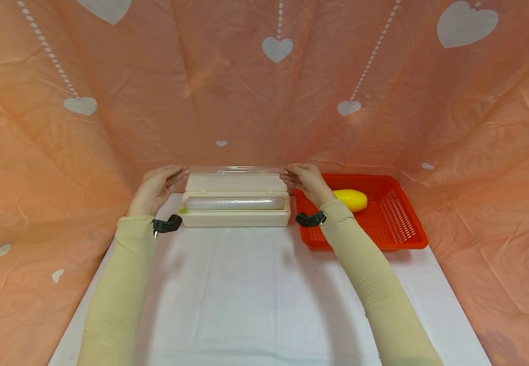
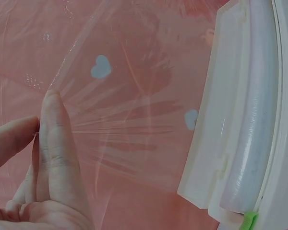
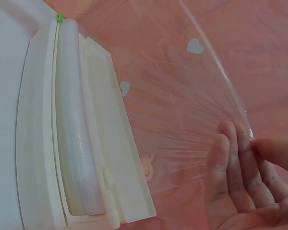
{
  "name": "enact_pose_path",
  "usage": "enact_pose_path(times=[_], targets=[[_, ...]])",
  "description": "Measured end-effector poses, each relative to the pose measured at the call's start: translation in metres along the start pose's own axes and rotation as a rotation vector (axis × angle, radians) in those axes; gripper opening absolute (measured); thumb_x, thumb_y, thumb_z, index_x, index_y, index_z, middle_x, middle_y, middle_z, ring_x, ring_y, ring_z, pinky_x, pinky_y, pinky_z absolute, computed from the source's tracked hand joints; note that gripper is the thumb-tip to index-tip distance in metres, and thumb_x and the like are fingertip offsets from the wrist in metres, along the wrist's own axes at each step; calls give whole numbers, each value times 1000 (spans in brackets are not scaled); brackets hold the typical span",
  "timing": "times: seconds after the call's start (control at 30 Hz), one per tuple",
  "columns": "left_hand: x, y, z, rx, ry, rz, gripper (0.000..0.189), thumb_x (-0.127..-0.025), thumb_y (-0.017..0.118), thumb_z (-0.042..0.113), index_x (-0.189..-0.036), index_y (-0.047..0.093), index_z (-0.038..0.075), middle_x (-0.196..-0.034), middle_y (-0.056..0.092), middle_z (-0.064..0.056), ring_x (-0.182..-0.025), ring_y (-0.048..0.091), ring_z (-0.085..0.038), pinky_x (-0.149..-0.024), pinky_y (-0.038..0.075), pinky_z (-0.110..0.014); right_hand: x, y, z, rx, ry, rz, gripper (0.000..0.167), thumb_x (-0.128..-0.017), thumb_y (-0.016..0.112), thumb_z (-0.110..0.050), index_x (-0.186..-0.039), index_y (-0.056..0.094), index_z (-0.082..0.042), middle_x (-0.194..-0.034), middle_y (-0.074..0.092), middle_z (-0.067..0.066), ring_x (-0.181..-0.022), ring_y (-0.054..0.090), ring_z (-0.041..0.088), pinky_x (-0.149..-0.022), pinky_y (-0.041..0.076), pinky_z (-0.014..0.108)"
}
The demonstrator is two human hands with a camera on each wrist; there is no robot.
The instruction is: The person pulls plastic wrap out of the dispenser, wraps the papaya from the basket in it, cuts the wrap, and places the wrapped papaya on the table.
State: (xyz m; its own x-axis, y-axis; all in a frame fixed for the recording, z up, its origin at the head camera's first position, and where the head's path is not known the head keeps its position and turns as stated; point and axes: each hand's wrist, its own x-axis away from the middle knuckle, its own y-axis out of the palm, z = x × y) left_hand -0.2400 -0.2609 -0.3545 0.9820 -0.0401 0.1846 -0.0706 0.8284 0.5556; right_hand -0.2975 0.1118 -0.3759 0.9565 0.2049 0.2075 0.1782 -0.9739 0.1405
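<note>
Two beige sleeves reach out closest to us, the left sleeve [image 1: 115, 300] and the right sleeve [image 1: 378, 290], each with a black wrist mount [image 1: 311, 219] at its cuff. Beyond them, the left hand [image 1: 154, 187] pinches one end of a clear plastic film [image 2: 134, 120] between thumb and fingertips, and the right hand [image 1: 309, 182] pinches the other end the same way, its remaining fingers fairly straight. Between the two grips the film spans just beyond a long cream box [image 1: 237, 219], creases fanning in from each pinch and its edge drawn into a shiny line. The box's lid [image 1: 237, 182] is tipped back, away from the person, and inside lies a pale roll [image 1: 234, 204], with a green tab [image 1: 183, 210] near its left end. Just right of the box sits a red basket [image 1: 397, 213] holding a smooth yellow oval [image 1: 354, 200], partly hidden by the right arm. Everything rests on a white-covered table [image 1: 237, 295] before an orange, heart-printed sheet [image 1: 163, 101].
</note>
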Motion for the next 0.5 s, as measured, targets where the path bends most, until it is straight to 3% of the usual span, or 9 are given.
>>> enact_pose_path(times=[0.37,0.5], targets=[[-6,2,3,11,26,25,17,-94,55,-3,-97,72,-1,-100,69,-14,-100,66,-24,-99,44,-33,-1,0,0,-32,-46,12,28,-101,51,-14,-120,60,4,-108,68,14,-108,61,32,-96,48,36],[-6,3,5,-14,27,24,18,-95,55,-1,-98,73,1,-101,69,-13,-101,66,-22,-98,45,-31,-1,1,-1,-42,-67,10,27,-100,52,-15,-118,61,4,-112,66,18,-110,59,35,-99,46,39]])
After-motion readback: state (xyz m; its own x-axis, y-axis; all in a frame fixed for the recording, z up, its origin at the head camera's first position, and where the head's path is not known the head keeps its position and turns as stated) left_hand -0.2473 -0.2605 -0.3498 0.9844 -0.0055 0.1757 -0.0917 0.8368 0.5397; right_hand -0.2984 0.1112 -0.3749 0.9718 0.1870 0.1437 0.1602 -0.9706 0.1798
